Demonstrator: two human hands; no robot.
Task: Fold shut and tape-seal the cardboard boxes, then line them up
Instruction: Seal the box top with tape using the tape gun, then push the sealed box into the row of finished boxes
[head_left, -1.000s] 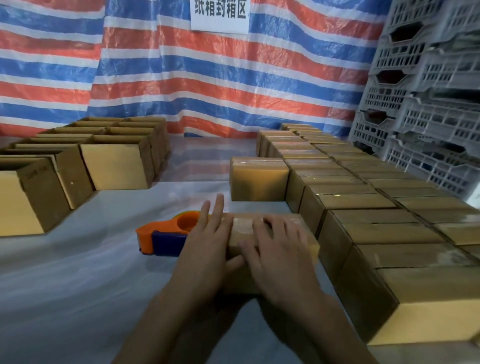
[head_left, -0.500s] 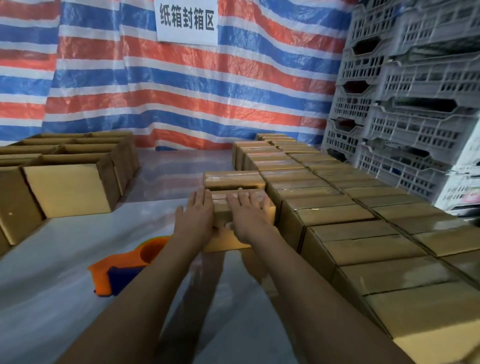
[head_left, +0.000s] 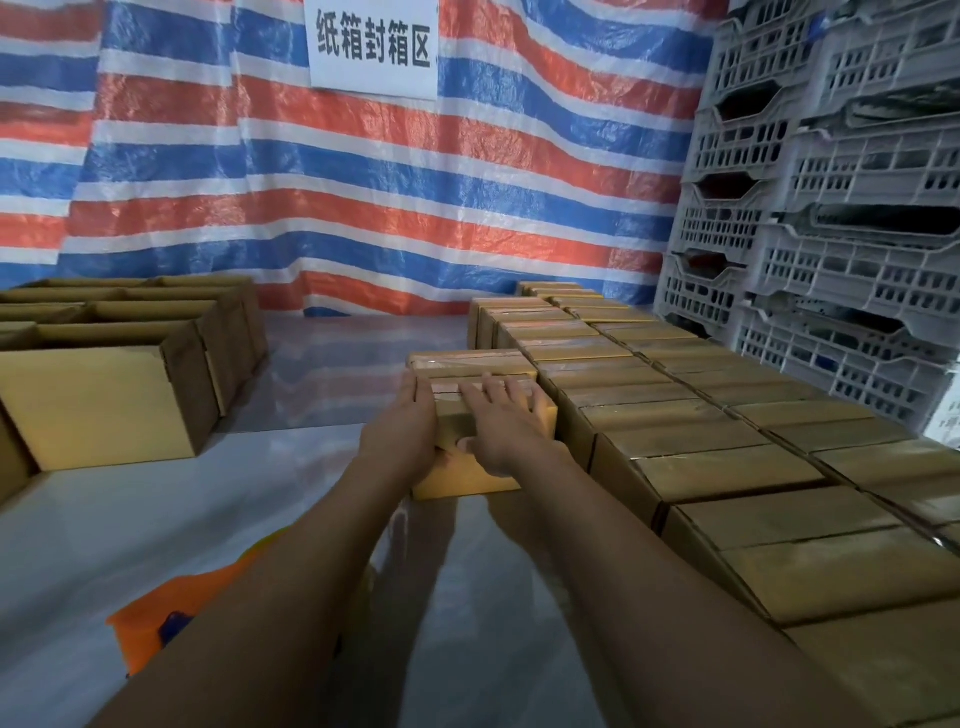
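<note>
A sealed cardboard box (head_left: 470, 475) lies on the table with both my arms stretched out to it. My left hand (head_left: 402, 428) rests flat along its left top edge, fingers straight. My right hand (head_left: 501, 423) lies flat on its top, thumb down over the near face. The box touches another taped box (head_left: 470, 364) behind it and stands against the rows of sealed boxes (head_left: 701, 447) on its right. An orange and blue tape dispenser (head_left: 156, 618) lies near my left forearm, partly hidden by it.
Open, unsealed boxes (head_left: 104, 400) stand in a group at the left. Stacked grey plastic crates (head_left: 831, 208) rise at the right behind the sealed rows. A striped tarp with a white sign (head_left: 374, 47) hangs at the back. The table is covered in shiny plastic (head_left: 291, 395).
Both hands have pushed the box away from me until it met the taped box behind it, beside the sealed rows. The tape dispenser stayed behind near my left arm.
</note>
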